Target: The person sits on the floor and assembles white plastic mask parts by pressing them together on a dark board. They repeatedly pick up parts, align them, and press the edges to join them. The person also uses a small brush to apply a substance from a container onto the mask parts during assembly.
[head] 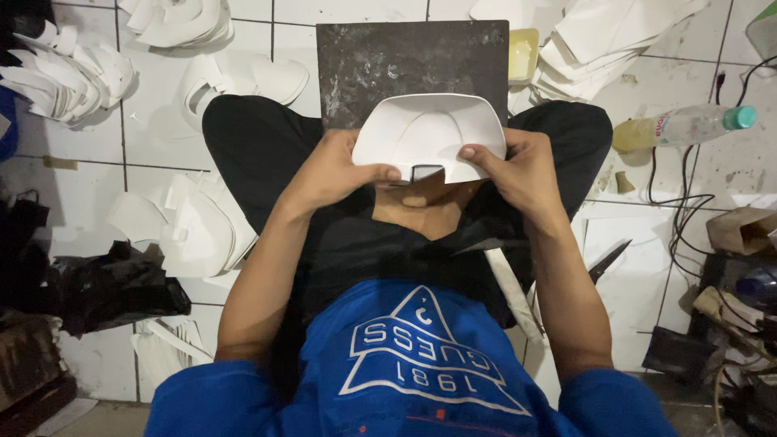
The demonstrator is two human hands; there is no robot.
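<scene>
Status: mid-piece | left hand (336,170) and right hand (526,170) each pinch white cutout (429,133) at its lower corners, over lap at 12 o'clock before dark slab (409,61) | white stacks (194,231) at 9, (599,44) at 1 | done vs. left: can't tell.

One curved white piece (429,133) is held at the centre, gripped by two hands: the left hand (340,171) and the right hand (522,171). One dark slab (409,61) is seen at 12 o'clock. One small yellow tub (522,55) is found at 1 o'clock. One clear bottle (688,125) with a teal cap is laid at 2 o'clock. Five heaps of white cut pieces are counted: at 10 o'clock (69,77), at 11 o'clock (182,20), by the left knee (243,85), at 9 o'clock (190,231) and at 1 o'clock (603,40). The pieces within each heap cannot be counted.
</scene>
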